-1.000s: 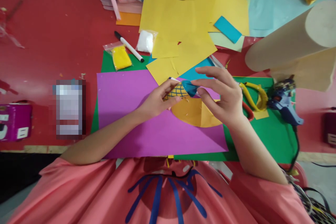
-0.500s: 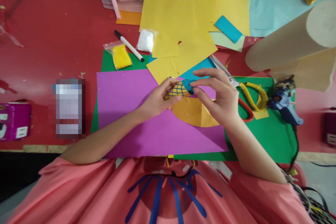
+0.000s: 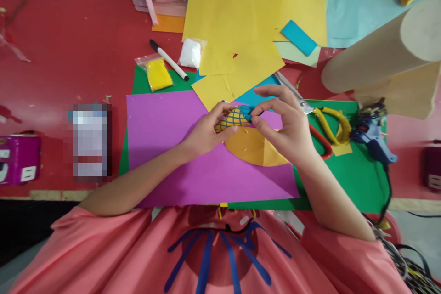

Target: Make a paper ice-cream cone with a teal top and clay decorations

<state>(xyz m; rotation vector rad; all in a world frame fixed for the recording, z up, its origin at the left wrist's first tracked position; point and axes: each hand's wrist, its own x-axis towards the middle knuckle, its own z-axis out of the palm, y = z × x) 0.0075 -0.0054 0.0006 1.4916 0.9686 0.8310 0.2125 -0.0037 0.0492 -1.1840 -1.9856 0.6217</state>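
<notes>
My left hand [image 3: 203, 131] is closed around a small yellow paper craft piece [image 3: 231, 119] with blue crisscross lines, rather like a pineapple. From its right end sticks a tuft of blue paper strips [image 3: 246, 111]. My right hand [image 3: 287, 121] pinches the tip of this tuft between thumb and index finger, its other fingers raised and curved. Both hands hover over a purple sheet [image 3: 165, 165]. Just below them lies an orange-yellow paper cutout [image 3: 246, 147] with small scraps on it.
Scissors [image 3: 324, 124] with yellow and red handles and a blue glue gun [image 3: 374, 138] lie on a green sheet [image 3: 347, 188] at right. A thick paper roll [image 3: 372, 50] leans beyond. Yellow sheets [image 3: 237, 23], a marker [image 3: 168, 59] and small bags of yellow [image 3: 159, 75] and white [image 3: 190, 53] material lie ahead.
The fingers of my right hand have shifted slightly on the blue tuft, whose strips look more drawn out to the right. My left hand holds nearly the same place.
</notes>
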